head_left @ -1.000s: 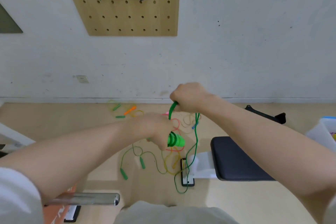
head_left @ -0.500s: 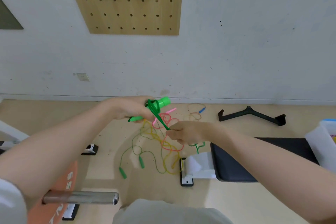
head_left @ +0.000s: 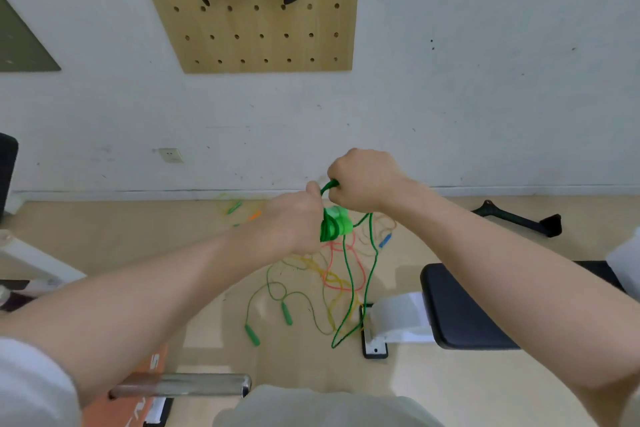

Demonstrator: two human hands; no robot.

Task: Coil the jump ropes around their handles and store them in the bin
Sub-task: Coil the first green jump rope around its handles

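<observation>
Pale wood floor [head_left: 485, 374], strewn with loose jump ropes [head_left: 332, 274]: green, yellow, pink-red, tangled beside a black padded bench [head_left: 460, 312]. Near the wall, possibly orange handles [head_left: 254, 216], blurred; black bar attachment [head_left: 519, 220] lying right.

Loose ropes [head_left: 332, 274] lie on the floor [head_left: 104, 236] before the wall [head_left: 485, 97], left of the bench [head_left: 460, 308], under the pegboard [head_left: 249, 35].

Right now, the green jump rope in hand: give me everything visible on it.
The green jump rope looks like thin, glossy plastic cord. Its bright green handles, bunched with several turns already wound on, sit in the left hand. The right hand pinches the cord just above. A long loop hangs down toward the floor, over the other ropes.
</observation>
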